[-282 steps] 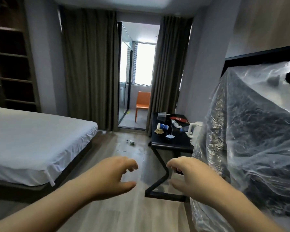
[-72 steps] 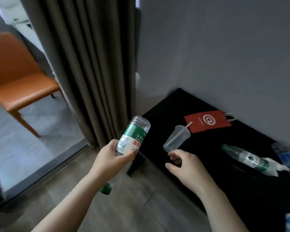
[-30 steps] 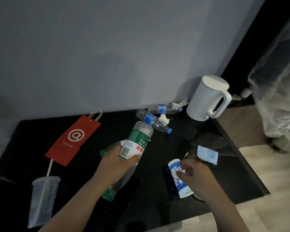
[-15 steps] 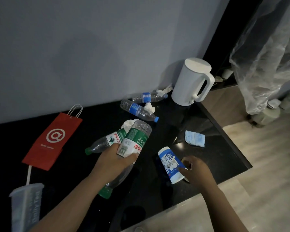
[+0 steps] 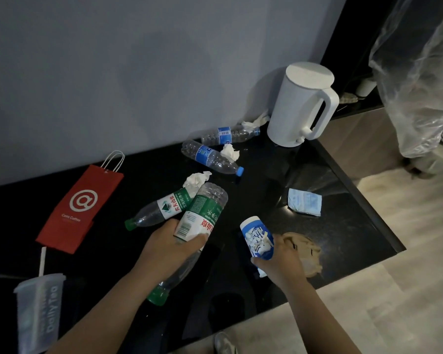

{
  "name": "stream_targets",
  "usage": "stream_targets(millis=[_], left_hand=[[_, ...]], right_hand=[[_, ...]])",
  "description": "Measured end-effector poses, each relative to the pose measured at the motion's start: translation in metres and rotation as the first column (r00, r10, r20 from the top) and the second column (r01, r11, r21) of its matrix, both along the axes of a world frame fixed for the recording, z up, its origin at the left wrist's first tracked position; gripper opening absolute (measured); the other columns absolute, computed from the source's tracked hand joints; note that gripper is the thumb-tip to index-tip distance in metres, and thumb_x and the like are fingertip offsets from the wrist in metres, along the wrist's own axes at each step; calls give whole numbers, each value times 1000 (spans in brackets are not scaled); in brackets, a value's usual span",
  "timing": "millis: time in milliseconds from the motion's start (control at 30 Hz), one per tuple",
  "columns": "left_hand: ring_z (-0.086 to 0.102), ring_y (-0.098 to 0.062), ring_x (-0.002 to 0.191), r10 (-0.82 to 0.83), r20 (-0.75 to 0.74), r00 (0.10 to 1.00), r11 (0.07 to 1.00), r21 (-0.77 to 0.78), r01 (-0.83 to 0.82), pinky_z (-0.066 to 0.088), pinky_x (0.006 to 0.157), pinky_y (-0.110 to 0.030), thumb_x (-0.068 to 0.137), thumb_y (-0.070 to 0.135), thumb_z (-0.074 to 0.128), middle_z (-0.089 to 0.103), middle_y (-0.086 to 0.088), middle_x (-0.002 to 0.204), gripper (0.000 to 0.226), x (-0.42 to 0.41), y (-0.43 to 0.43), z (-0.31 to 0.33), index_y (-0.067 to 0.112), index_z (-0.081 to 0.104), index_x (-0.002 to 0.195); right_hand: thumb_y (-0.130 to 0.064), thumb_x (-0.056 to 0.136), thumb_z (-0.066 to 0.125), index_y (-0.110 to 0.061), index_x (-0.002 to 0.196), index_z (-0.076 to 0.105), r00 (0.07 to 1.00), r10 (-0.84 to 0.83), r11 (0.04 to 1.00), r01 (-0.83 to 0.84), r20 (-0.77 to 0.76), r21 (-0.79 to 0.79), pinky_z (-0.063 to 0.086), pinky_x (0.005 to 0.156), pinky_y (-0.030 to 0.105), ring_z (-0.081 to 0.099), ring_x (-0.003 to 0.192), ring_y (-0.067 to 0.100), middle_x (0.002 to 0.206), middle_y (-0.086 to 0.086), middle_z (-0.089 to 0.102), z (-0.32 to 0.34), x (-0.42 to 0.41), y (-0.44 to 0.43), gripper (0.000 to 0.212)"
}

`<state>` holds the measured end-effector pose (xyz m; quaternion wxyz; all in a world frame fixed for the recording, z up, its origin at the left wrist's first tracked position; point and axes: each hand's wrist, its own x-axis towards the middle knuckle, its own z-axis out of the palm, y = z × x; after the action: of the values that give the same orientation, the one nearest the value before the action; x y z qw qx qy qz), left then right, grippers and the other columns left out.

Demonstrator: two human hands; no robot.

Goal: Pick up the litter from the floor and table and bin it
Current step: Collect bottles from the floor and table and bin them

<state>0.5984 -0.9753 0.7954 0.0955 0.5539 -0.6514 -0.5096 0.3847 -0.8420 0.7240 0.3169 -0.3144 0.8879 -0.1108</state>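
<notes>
The left hand [image 5: 172, 242] grips a green-labelled bottle [image 5: 202, 218] around its middle, cap end pointing down toward the person, above the black table [image 5: 348, 226]. The right hand [image 5: 279, 259] curls round the lower end of a blue and white paper cup [image 5: 256, 235], which tilts up and to the left near the table's front edge; whether the cup touches the tabletop cannot be told. Just beside that hand lies a crumpled brown paper [image 5: 308, 254]. More litter lies on the table: a second green bottle [image 5: 159, 210] on its side, a white tissue [image 5: 197, 178] at its far end, 2 more bottles near the wall, the nearer blue bottle [image 5: 210, 158] and the farther blue bottle [image 5: 228, 134], a pale blue packet [image 5: 304, 201], a red paper bag [image 5: 82, 205] and a plastic cup [image 5: 39, 310] with a straw. A white kettle [image 5: 299, 108] stands upright at the back right corner.
</notes>
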Motion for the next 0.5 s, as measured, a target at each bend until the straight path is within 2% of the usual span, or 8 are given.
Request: stream_targets(millis=[167,233,367,433,500], left_hand=[[62,14,74,29,38,999,999,-44,-27,45,57,-12,62,58,75,70,13,88,43,4,3,-5,33,60,94],[62,14,73,30,39,999,999,-46,-28,44,55,-10,63,56,75,69,13,87,40,8,3,-6,32,59,92],[62,14,73,5,-2,1000,999,-48,-5,44,56,-10,66,54,76,70,14,88,40,19,0,0,32,61,96],[63,13,74,-8,-44,999,999,-51,5,44,55,-8,67,51,76,70,15,89,38,26,-1,7,33,62,98],[63,13,74,-39,-89,995,997,-63,33,44,54,-8,68,50,76,70,15,89,35,33,-2,17,34,62,97]], right_hand=[[-45,75,73,-17,143,29,1000,2,1000,-2,23,14,46,81,31,56,109,22,127,5,51,-8,-1,-2,85],[-40,74,73,-17,142,30,999,-19,1000,19,33,2,47,81,31,56,108,21,125,5,53,-6,0,0,84],[-36,73,75,-16,135,41,992,-112,984,119,61,-136,52,79,30,59,103,16,120,3,58,13,13,5,74],[-33,72,79,-16,128,47,986,-154,959,166,69,-229,52,73,23,59,93,10,113,0,60,29,24,9,66],[-34,72,80,-18,124,49,982,-187,937,190,39,-293,44,61,11,56,83,2,104,-7,57,49,36,13,63]])
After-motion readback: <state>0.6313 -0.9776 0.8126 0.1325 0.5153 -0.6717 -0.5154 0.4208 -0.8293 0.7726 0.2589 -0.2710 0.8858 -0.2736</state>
